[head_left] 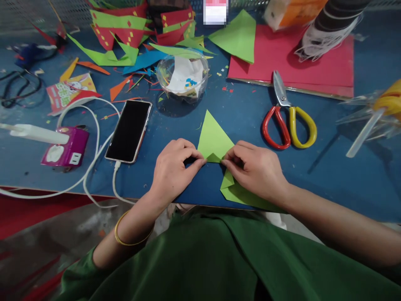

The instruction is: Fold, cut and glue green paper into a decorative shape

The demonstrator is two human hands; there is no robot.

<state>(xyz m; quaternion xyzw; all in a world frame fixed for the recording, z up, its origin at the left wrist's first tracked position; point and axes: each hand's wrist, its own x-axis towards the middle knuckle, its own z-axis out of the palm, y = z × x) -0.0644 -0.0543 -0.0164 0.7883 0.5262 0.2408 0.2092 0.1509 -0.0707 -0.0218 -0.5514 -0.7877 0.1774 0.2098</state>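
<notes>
A folded light-green paper (pixel 214 136) with a pointed top lies on the blue table in front of me. At its lower left corner, my left hand (pixel 175 167) pinches the edge between thumb and fingers. My right hand (pixel 255 167) pinches the lower right corner the same way. Below my right hand, partly covered by it, rests another green paper piece (pixel 241 195) with a folded edge, at the table's front. Scissors (pixel 283 110) with one red and one yellow handle lie slightly open to the right, apart from my hands.
A phone (pixel 130 131) on a white cable and a purple power adapter (pixel 67 146) lie at left. Behind stand a clear plastic bowl (pixel 161 79), paper scraps and folded red-green paper pieces (pixel 120 31). Red paper sheets (pixel 282 62) lie at back right, near black-and-white thread spools (pixel 332 27).
</notes>
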